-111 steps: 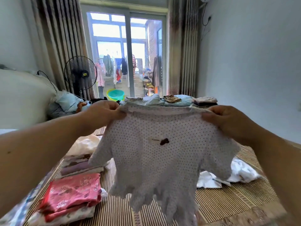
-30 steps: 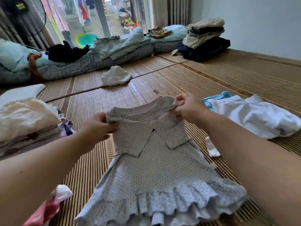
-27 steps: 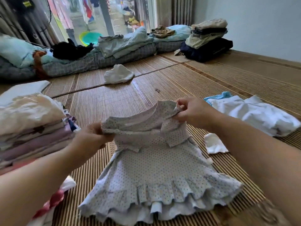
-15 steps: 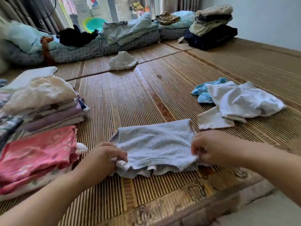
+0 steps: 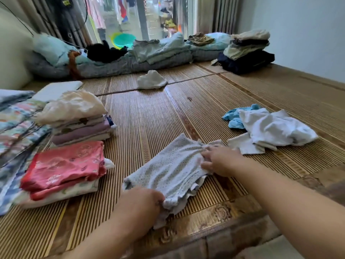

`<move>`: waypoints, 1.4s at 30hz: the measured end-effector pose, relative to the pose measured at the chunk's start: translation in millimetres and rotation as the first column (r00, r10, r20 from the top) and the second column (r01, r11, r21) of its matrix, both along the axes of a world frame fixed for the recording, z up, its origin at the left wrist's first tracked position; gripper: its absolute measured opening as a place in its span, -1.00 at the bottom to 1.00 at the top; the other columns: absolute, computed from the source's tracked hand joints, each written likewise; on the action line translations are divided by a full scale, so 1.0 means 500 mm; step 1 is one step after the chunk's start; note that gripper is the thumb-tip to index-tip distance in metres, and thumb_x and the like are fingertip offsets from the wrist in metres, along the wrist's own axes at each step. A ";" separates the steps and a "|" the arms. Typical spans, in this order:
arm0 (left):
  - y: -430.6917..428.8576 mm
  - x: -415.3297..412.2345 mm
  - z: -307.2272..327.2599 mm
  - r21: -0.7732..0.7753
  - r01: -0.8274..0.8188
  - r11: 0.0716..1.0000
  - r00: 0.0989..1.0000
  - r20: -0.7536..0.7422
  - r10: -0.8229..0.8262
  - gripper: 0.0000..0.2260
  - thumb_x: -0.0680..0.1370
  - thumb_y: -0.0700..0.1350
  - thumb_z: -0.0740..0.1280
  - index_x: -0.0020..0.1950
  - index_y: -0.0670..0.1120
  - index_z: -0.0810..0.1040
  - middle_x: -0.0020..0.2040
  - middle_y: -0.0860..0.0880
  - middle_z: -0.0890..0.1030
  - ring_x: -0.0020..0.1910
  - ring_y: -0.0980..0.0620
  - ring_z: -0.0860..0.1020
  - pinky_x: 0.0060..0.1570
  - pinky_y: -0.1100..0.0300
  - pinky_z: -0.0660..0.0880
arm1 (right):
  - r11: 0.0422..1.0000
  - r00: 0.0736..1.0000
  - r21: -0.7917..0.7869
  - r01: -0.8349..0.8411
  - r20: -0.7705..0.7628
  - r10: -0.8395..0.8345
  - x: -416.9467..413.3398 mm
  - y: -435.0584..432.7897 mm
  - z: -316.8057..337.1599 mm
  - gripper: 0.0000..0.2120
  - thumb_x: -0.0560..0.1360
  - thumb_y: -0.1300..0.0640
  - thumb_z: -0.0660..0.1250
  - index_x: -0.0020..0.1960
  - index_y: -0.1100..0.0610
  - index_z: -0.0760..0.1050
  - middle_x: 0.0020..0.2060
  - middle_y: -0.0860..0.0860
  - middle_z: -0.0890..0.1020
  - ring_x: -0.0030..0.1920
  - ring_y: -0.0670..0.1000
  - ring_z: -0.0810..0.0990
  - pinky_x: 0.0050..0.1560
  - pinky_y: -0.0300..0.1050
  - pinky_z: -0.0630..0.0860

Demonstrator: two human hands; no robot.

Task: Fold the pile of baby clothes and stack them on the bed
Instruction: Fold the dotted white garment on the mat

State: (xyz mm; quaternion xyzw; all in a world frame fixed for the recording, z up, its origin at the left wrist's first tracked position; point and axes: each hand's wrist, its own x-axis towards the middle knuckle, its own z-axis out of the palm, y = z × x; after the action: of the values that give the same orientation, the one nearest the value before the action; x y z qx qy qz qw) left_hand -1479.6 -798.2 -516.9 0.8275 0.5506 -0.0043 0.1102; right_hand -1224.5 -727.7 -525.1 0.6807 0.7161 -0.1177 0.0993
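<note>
A pale dotted baby dress (image 5: 171, 169) lies folded on the bamboo bed mat (image 5: 149, 118), turned at a slant. My left hand (image 5: 143, 204) grips its near lower corner. My right hand (image 5: 218, 161) pinches its far right edge. To the left stand two stacks of folded clothes: one topped by a pink-red garment (image 5: 63, 165), and behind it one topped by a cream piece (image 5: 74, 107). At the right lies a loose pile of white clothes (image 5: 272, 128) with a light blue garment (image 5: 233, 116) beside it.
A small white garment (image 5: 151, 82) lies mid-mat. Rolled quilts and bedding (image 5: 115, 66) line the far edge, with a stack of dark and beige clothes (image 5: 246, 51) at the back right. A patterned blanket (image 5: 13, 128) lies at the left. The bed's front edge (image 5: 214, 238) runs below my arms.
The dress was held up, laid flat, its sleeves turned in, then folded in half. Since half a second ago both hands have turned the folded dress to a slant.
</note>
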 end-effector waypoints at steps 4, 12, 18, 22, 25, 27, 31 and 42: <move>-0.050 0.039 -0.008 -0.022 0.121 0.992 0.992 0.040 -0.120 -0.82 0.52 0.00 0.24 0.02 0.08 0.61 -0.18 0.02 0.64 -0.14 0.00 0.60 -0.04 0.12 0.56 | 0.956 0.962 0.291 -0.045 -0.247 0.121 -0.048 -0.079 0.022 -0.63 0.60 -0.07 0.15 0.40 -0.09 0.38 0.43 -0.14 0.38 0.43 -0.08 0.33 0.42 0.13 0.29; -0.057 -0.017 -0.012 0.112 -0.040 0.993 0.958 0.287 0.006 -0.76 0.53 0.07 0.24 0.13 0.18 0.61 0.10 0.14 0.63 0.15 0.13 0.49 0.16 0.14 0.44 | 0.935 0.871 0.248 -0.253 -0.362 0.332 -0.150 -0.261 -0.024 -0.39 0.45 -0.30 0.13 0.44 -0.08 0.34 0.39 -0.12 0.43 0.37 -0.09 0.38 0.39 -0.07 0.29; -0.013 -0.127 -0.048 -0.147 0.104 0.984 0.988 0.133 -0.084 -0.59 0.58 0.00 0.19 0.44 0.18 0.34 0.50 0.18 0.25 0.47 0.15 0.17 0.48 0.15 0.06 | 0.964 0.959 0.072 -0.255 -0.110 0.262 -0.221 -0.305 -0.067 -0.03 0.33 -0.40 0.31 0.53 -0.14 -0.12 0.57 0.02 -0.13 0.55 0.09 -0.20 0.44 0.33 -0.16; -0.027 -0.129 -0.046 -0.134 0.143 0.981 0.984 0.125 -0.126 -0.56 0.55 -0.03 0.15 0.44 0.13 0.38 0.49 0.10 0.32 0.44 0.08 0.25 0.46 0.11 0.15 | 0.945 0.955 0.139 -0.295 0.016 0.295 -0.221 -0.309 -0.062 -0.33 0.53 -0.07 0.25 0.53 -0.17 -0.01 0.57 0.09 -0.05 0.55 0.15 -0.10 0.44 0.29 -0.10; -0.057 -0.129 -0.030 -0.130 0.156 0.979 0.983 0.118 -0.141 -0.62 0.58 0.05 0.17 0.40 0.13 0.43 0.40 0.12 0.44 0.33 0.10 0.35 0.36 0.12 0.27 | 0.932 0.939 0.162 -0.325 -0.063 0.338 -0.194 -0.316 -0.061 -0.50 0.57 0.06 0.20 0.48 -0.18 0.22 0.55 0.01 0.10 0.56 0.08 -0.02 0.46 0.23 -0.05; -0.087 -0.133 -0.019 -0.127 0.191 0.973 0.976 0.131 -0.174 -0.60 0.56 0.18 0.19 0.38 0.15 0.44 0.32 0.18 0.49 0.24 0.16 0.38 0.29 0.16 0.34 | 0.946 0.924 0.182 -0.270 -0.226 0.307 -0.174 -0.330 -0.058 -0.55 0.57 0.17 0.21 0.41 -0.14 0.37 0.50 -0.10 0.23 0.52 -0.12 0.00 0.49 0.11 -0.01; -0.148 -0.146 -0.026 -0.040 0.267 0.963 0.963 -0.016 -0.268 -0.34 0.35 0.41 0.25 0.41 0.25 0.32 0.21 0.28 0.46 0.15 0.20 0.34 0.19 0.24 0.34 | 0.996 0.741 0.047 0.072 -0.671 -0.021 -0.141 -0.362 -0.057 -0.60 0.58 0.28 0.19 0.33 -0.03 0.50 0.35 -0.12 0.46 0.37 -0.24 0.31 0.43 -0.19 0.24; -0.080 -0.111 0.011 -0.062 -0.006 0.998 0.644 0.763 0.052 -0.87 0.50 -0.07 0.41 -0.21 -0.08 0.62 -0.28 0.00 0.64 -0.29 0.10 0.59 -0.31 0.19 0.51 | 0.929 0.458 0.033 0.368 -0.876 -0.150 -0.130 -0.270 0.096 -0.69 0.57 -0.05 0.25 -0.11 0.16 0.61 -0.21 0.06 0.67 -0.16 0.04 0.63 -0.21 -0.09 0.49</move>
State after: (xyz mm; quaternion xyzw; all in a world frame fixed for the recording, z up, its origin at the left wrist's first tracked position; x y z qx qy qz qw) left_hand -1534.9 -838.3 -511.2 0.7399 0.4655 0.3320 0.3544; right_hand -1289.4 -862.7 -477.2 0.6381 0.5647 -0.3752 -0.3649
